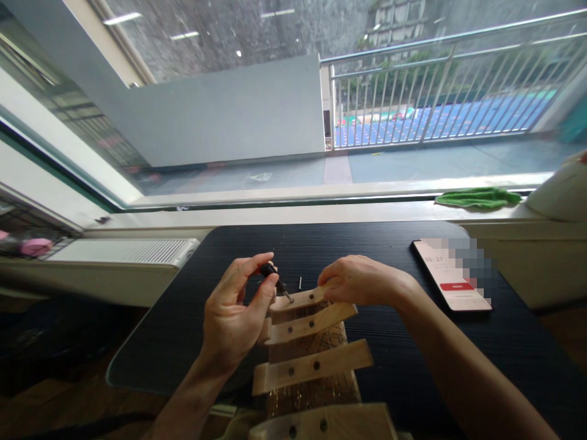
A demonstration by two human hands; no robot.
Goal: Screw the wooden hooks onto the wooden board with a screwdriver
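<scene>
My left hand [236,302] is closed round the dark handle of a small screwdriver [278,282]. The tool's tip meets a screw on the left part of the farthest wooden slat [300,300]. Around the right end of that same slat, my right hand [355,281] closes its fingers. Several pale slats, each with dark screws, cross a brown rough-looking board [305,350] that runs toward me. One nearer slat [316,366] shows two screw heads. Behind the farthest slat, a loose screw [300,283] is on the black table.
The black table [183,342] reaches to the white window sill [321,214]. A phone [452,281] lies at the right, partly blurred out. On the sill is a green cloth [477,197]. A white radiator [123,252] stands left of the table.
</scene>
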